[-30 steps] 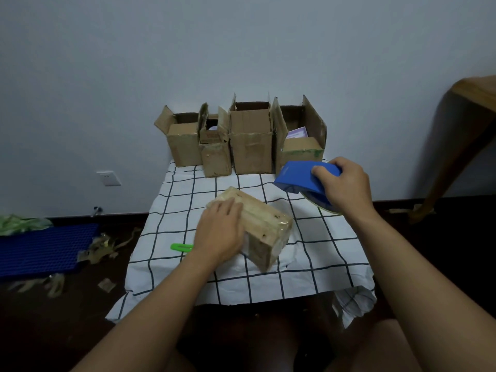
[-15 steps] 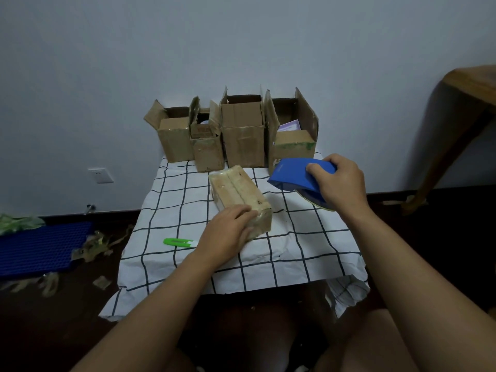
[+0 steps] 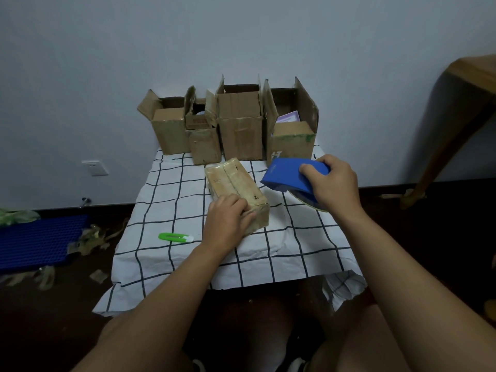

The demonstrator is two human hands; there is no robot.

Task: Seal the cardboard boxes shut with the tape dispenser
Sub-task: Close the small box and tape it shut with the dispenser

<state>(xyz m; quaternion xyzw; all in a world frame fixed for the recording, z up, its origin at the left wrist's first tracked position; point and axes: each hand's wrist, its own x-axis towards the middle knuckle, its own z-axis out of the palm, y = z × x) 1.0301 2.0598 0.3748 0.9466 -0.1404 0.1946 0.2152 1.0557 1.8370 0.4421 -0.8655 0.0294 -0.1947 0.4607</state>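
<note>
Closed box turned lengthwise on the table, dispenser held ready.

Over the last second the left hand (image 3: 228, 224) has turned the sealed box (image 3: 236, 187) from skewed to lengthwise at the table's (image 3: 161, 267) centre, fingers curled over its near end. The right hand (image 3: 331, 183) grips the blue tape dispenser (image 3: 287, 174) just right of it; four open boxes (image 3: 240, 122) wait along the far edge.

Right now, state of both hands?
Left hand: rests on the closed box, fingers curled over its near end.
Right hand: grips the tape dispenser.
</note>
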